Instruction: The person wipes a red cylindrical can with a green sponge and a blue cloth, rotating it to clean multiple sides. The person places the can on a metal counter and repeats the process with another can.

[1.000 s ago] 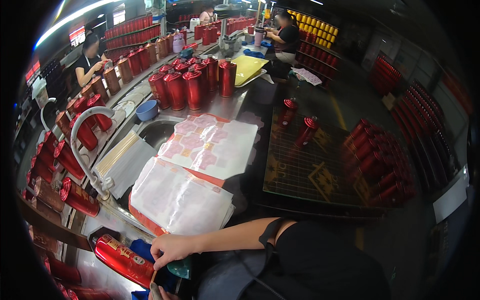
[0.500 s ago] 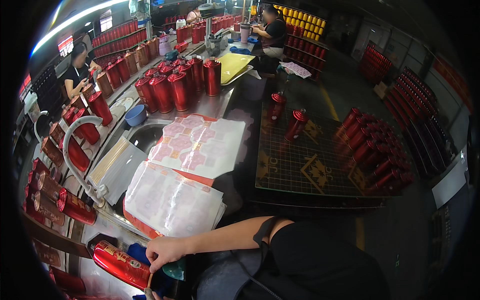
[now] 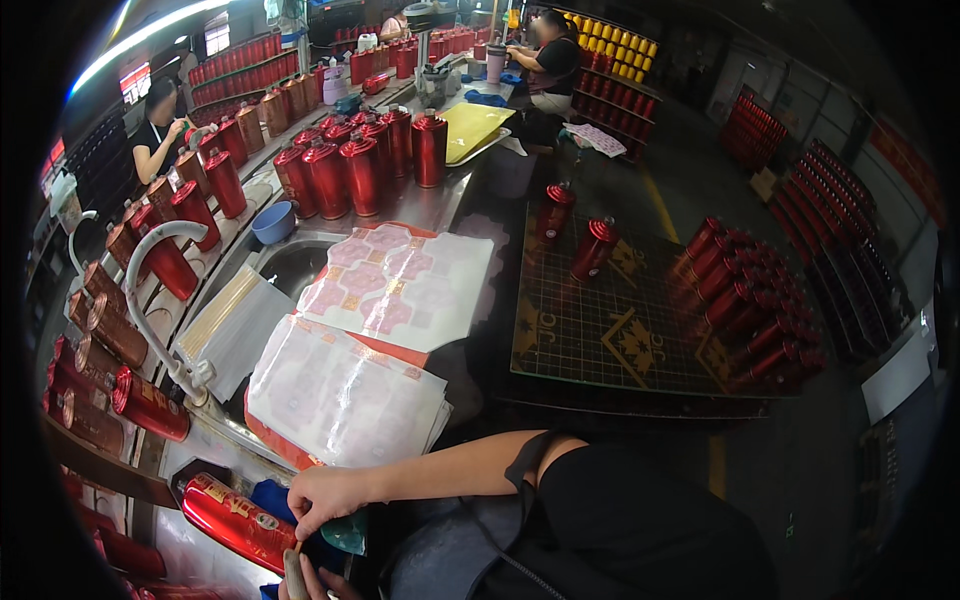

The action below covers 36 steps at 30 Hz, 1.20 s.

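Note:
A glossy red bottle (image 3: 238,525) with gold lettering lies tilted at the lower left, its upper-left end against a dark angular holder (image 3: 188,470). My right hand (image 3: 325,497) reaches across from the right, fingers pinched at the bottle's near end. A thin orange-brown sliver shows below those fingertips; what it belongs to is unclear. My left hand (image 3: 328,584) is partly cut off by the lower edge, its fingers curled beside a rounded grey-tan piece (image 3: 295,575) that I cannot identify. Blue cloth (image 3: 272,497) and a green-blue piece (image 3: 346,533) lie behind the right hand.
Printed sheets (image 3: 345,395) lie by a sink (image 3: 310,265) with a curved faucet (image 3: 135,270). Red bottles (image 3: 360,175) stand on the bench. More bottles stand on a dark gridded board (image 3: 620,320) at right. Co-workers (image 3: 550,65) sit farther back.
My left hand has come further into view at the lower edge, with the grey-tan piece. My right hand has shifted slightly. At far left, a co-worker has raised their hands.

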{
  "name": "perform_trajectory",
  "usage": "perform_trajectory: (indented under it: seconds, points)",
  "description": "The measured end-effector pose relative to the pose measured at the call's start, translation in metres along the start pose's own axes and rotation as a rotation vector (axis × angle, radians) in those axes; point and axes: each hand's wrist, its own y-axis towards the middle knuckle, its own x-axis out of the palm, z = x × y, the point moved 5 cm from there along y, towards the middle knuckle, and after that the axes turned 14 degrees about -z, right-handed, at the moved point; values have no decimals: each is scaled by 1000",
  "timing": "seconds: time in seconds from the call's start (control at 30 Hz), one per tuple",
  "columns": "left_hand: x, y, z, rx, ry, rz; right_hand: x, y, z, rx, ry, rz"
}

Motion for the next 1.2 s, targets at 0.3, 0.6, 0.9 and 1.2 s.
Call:
perform_trajectory:
  seconds: [0.3, 0.6, 0.9, 1.2]
  points:
    - [-4, -5, -9, -11, -21, 47, 3, 3, 5, -9, -23, 10]
    - [2, 15, -4, -21, 19, -71, 8, 6, 4, -17, 2, -9]
    - [14, 23, -36, -325, 48, -160, -1, -5, -3, -29, -28, 19]
    - [39, 0, -54, -463, -466, -36, -6, -14, -20, -86, -100, -46]
